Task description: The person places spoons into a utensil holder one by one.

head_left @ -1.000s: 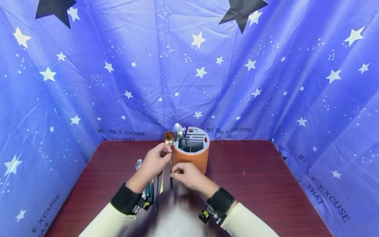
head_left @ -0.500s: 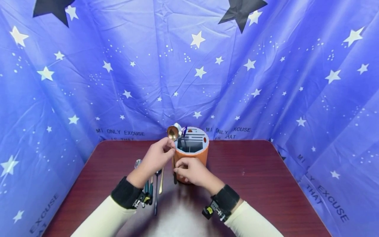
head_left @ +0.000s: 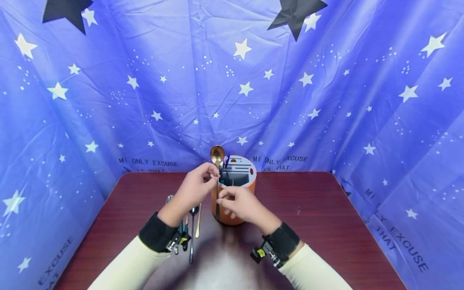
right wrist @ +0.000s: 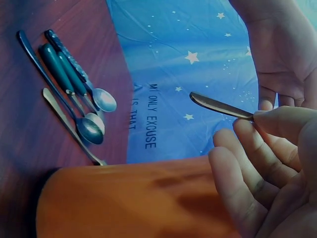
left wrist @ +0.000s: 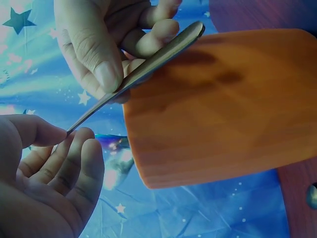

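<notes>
A gold spoon (head_left: pixel 217 154) stands upright, bowl at the top, in front of the left side of an orange utensil holder (left wrist: pixel 223 114). My left hand (head_left: pixel 197 184) pinches it below the bowl between thumb and forefinger. Lower on the same spoon, my right hand (head_left: pixel 241 204) pinches the handle (right wrist: pixel 220 106); its tip sticks out past the thumb in the right wrist view. The handle lies outside the holder wall. A dark purple utensil (head_left: pixel 226 161) stands in the holder, whose grey top (head_left: pixel 244 164) has slots and an open compartment.
Left of the holder, several spoons lie on the dark red table (head_left: pixel 297 209). A dark spoon (right wrist: pixel 90 130), a gold handle (right wrist: pixel 69 121) and green-handled pieces (right wrist: pixel 55 67) are among them. A blue star-patterned curtain (head_left: pixel 232 80) surrounds the table.
Both hands have raised the gold spoon and moved it right, from beside the holder to before its left side. Its bowl now rises above the rim and covers the silver spoon seen there earlier.
</notes>
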Demonstrator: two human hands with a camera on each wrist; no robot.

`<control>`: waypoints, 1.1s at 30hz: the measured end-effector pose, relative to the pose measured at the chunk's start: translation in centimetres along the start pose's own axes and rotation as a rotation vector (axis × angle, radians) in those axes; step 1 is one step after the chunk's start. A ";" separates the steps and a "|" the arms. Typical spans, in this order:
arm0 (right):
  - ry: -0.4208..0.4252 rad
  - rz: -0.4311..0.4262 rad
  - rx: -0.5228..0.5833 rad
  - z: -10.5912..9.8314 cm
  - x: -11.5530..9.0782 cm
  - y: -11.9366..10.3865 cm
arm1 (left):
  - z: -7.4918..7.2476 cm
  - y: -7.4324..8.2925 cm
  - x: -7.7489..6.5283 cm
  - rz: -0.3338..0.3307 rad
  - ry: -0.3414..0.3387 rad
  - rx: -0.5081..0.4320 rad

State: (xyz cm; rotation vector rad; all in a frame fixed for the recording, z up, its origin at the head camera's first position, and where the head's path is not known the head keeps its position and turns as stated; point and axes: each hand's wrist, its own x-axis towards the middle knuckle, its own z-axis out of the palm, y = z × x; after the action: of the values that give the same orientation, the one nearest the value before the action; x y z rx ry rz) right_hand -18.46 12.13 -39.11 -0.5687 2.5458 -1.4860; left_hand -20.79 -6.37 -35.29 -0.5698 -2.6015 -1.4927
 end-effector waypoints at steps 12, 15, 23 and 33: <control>0.031 0.002 -0.026 -1.8 0.2 -1.0 | 0.0 1.2 0.9 0.082 0.017 0.010; 0.038 0.004 -0.033 -2.3 0.4 -1.1 | -0.1 1.4 1.1 0.099 0.023 0.034; 0.078 -0.024 -0.071 -3.6 0.8 -1.6 | -0.2 2.4 1.7 0.100 0.020 0.068; 0.151 -0.004 -0.161 -4.8 1.7 -1.8 | -0.3 3.1 2.5 0.107 -0.009 0.066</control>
State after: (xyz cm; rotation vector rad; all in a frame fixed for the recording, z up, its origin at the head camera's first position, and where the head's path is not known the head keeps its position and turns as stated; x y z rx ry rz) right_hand -21.03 14.52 -35.05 -0.4999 2.8003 -1.3823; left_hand -21.98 -4.49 -31.97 -0.6974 -2.5712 -1.3706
